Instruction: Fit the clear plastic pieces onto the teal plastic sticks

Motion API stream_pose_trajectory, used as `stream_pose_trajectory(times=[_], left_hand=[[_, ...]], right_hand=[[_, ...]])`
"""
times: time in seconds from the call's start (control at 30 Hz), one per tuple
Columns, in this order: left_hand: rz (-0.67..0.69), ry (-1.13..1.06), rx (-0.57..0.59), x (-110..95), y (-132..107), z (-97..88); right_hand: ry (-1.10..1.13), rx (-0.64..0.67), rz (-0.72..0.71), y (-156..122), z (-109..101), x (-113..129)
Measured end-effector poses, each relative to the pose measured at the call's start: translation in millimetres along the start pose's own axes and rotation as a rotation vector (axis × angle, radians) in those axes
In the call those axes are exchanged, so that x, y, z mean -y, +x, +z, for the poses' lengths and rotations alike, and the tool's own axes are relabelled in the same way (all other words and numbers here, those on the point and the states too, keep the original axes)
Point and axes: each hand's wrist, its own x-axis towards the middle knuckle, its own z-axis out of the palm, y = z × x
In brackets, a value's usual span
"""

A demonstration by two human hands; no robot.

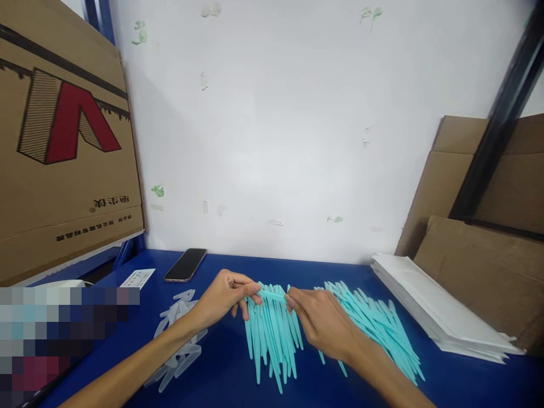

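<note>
Between my two hands, a slim turquoise plastic stick [272, 295] is held level, one end in each hand. My left hand [236, 292] pinches its left end between thumb and fingers. The right end sits in the closed fingertips of my right hand [319, 317]. Directly beneath lies a pile of similar turquoise sticks [272, 340], mostly pointing toward me. A second turquoise pile [382, 323] spreads to the right, partly hidden by my right hand and forearm. Translucent whitish plastic pieces [182, 357] lie loosely to the left, partly covered by my left forearm.
A phone [186, 265] and a printed card [138, 278] lie at the back left of the blue table [229, 374]. White flat packets [442, 317] are stacked at right before cardboard [484, 272]. A large carton [68, 141] stands left; a white wall [272, 124] closes the back.
</note>
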Motion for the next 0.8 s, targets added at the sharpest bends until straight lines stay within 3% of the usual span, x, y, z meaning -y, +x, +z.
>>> stream_pose_trajectory(times=[0.33, 0.57, 0.8], left_hand=[[0.000, 0.017, -0.057, 0.8, -5.0, 10.4], [0.000, 0.029, -0.092, -12.7, -8.2, 9.8], [0.039, 0.101, -0.149, -16.6, -8.0, 17.3]], right_hand=[[-0.035, 0.054, 0.018, 0.8, -3.0, 3.1], [0.018, 0.058, 0.008, 0.0, 0.7, 1.8], [-0.150, 0.042, -0.021, 3.4, -5.1, 17.6]])
